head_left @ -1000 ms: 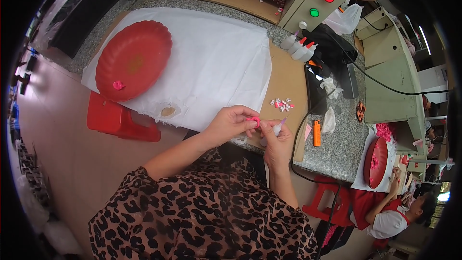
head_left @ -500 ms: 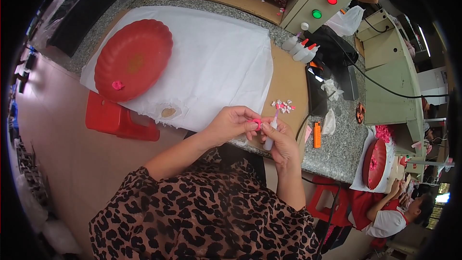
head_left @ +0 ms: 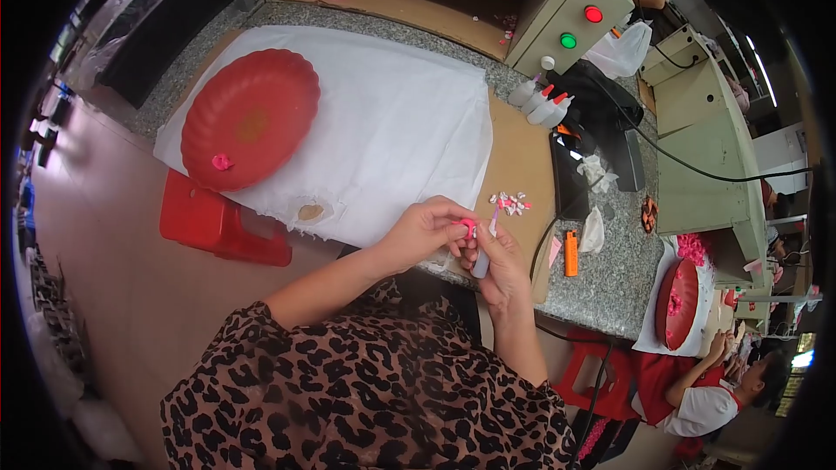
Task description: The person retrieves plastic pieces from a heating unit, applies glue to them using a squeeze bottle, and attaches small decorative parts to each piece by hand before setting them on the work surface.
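Note:
A small pink ring-shaped piece [head_left: 468, 227] is pinched in the fingers of my left hand [head_left: 426, 228]. My right hand [head_left: 502, 265] is closed round a small squeeze bottle [head_left: 482, 263] with a thin pale purple nozzle, and its fingertips meet the pink piece too. Both hands are together over the table's near edge. Just beyond them, small white and pink pieces [head_left: 512, 204] lie scattered on brown cardboard [head_left: 509, 152]. At the left, a red scalloped tray [head_left: 279, 91] with one pink piece [head_left: 222, 162] in it rests on white paper [head_left: 383, 104].
Several squeeze bottles [head_left: 549, 109] stand at the back right, near a cabinet [head_left: 540, 35] with red and green lights. An orange lighter [head_left: 571, 252] and crumpled tissue [head_left: 593, 231] lie on the stone tabletop [head_left: 610, 292]. Another person [head_left: 705, 405] sits at the far right. A red stool [head_left: 205, 218] stands at left.
The view has shifted a little, so the table appears slightly lower. My fingers have turned the pink piece slightly, and the bottle has tilted a little in my right hand.

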A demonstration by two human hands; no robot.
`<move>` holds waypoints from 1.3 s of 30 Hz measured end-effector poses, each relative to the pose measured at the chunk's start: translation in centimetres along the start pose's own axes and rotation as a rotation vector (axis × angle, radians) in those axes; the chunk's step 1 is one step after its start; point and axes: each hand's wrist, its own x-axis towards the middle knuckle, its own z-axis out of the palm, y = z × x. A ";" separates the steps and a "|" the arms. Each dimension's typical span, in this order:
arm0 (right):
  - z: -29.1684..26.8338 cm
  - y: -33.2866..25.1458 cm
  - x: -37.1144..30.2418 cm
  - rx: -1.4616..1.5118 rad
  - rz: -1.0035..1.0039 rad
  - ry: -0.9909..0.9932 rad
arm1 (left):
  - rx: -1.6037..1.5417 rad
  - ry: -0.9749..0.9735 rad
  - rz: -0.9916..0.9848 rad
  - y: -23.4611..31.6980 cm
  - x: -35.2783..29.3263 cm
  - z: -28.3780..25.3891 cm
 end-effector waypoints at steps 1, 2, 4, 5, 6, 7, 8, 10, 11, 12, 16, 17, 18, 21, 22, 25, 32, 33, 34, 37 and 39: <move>0.2 0.2 -0.1 0.016 -0.029 0.038 | 0.070 0.004 0.055 0.0 0.1 0.1; 0.2 0.3 0.0 0.016 -0.031 0.028 | 0.078 0.007 0.061 0.3 0.1 0.3; 0.3 0.4 0.0 0.030 -0.090 0.043 | 0.202 -0.063 0.067 0.9 0.0 0.7; 0.4 0.6 -0.1 0.029 -0.093 0.030 | 0.211 -0.059 0.076 0.9 -0.1 0.7; 0.4 0.9 -0.1 0.000 -0.142 0.048 | 0.169 -0.084 -0.038 0.8 -0.1 0.7; 0.4 1.1 -0.2 -0.028 -0.191 0.065 | 0.126 -0.108 -0.151 0.9 -0.2 0.8; 0.4 1.3 -0.1 -0.029 -0.191 0.044 | 0.111 -0.123 -0.154 1.0 -0.3 1.0; 0.2 1.7 -0.2 -0.090 -0.222 0.092 | 0.103 -0.141 -0.136 0.7 -0.2 1.0; 0.4 1.6 -0.4 -0.091 -0.225 0.067 | 0.085 -0.174 -0.130 0.7 -0.1 1.1; 0.6 1.6 -0.6 -0.151 -0.232 0.096 | 0.028 -0.178 -0.110 0.6 -0.2 1.3; 0.4 1.6 -0.8 -0.198 -0.212 0.086 | 0.077 -0.179 -0.138 0.1 -0.2 0.8; 0.3 1.7 -0.9 -0.171 -0.204 0.091 | 0.072 -0.179 -0.147 0.1 -0.3 0.9; 0.4 1.7 -0.9 -0.166 -0.212 0.089 | 0.066 -0.181 -0.157 0.1 -0.3 1.0; 0.4 2.0 -0.7 -0.179 -0.243 0.112 | 0.104 -0.189 -0.146 -0.2 -0.2 0.9; 0.4 2.2 -0.7 -0.180 -0.242 0.113 | 0.103 -0.188 -0.146 -0.2 -0.2 0.9; 0.4 2.3 -0.4 -0.165 -0.303 0.109 | 0.136 -0.184 -0.137 -0.1 0.0 1.1; 0.6 2.6 -0.2 -0.133 -0.314 0.102 | 0.149 -0.107 -0.159 -0.1 -0.1 1.0; 0.8 2.8 0.2 -0.133 -0.313 0.115 | 0.128 -0.071 -0.176 -0.1 -0.2 0.8; 1.0 2.6 0.0 -0.111 -0.328 0.121 | 0.100 -0.070 -0.195 -0.4 -0.1 1.0; 0.7 2.3 -0.1 -0.124 -0.351 0.183 | 0.098 -0.112 -0.125 -0.9 0.6 1.5; 0.2 2.5 -0.3 -0.130 -0.390 0.138 | 0.080 -0.151 -0.129 -1.4 0.7 1.6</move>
